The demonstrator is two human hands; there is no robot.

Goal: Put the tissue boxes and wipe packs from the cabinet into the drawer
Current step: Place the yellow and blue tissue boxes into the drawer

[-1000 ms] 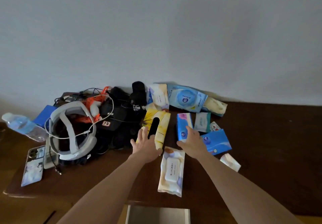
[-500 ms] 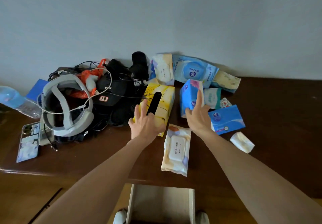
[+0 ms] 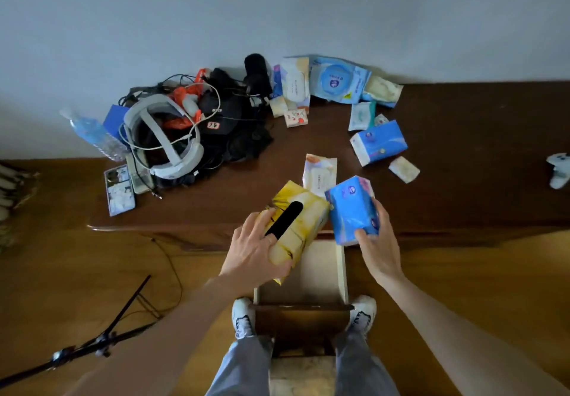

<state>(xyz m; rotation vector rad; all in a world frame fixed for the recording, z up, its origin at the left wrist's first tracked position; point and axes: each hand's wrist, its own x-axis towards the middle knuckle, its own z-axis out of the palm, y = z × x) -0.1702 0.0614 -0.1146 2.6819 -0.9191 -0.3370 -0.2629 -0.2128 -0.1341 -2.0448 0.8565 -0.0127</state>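
Now gripping the yellow tissue box in the left hand, hovering over the drawer; clutching the blue tissue pack in the right hand. Possibly risking catching the drawer's right wall, or colliding and slipping.

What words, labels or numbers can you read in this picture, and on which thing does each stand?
None reads clearly.
White tag on the black bag: dark marks, blurred.
Big blue wipe pack: round label print too small.
Blue tissue pack in the right hand: logo blurred.
Yellow tissue box: no text legible.
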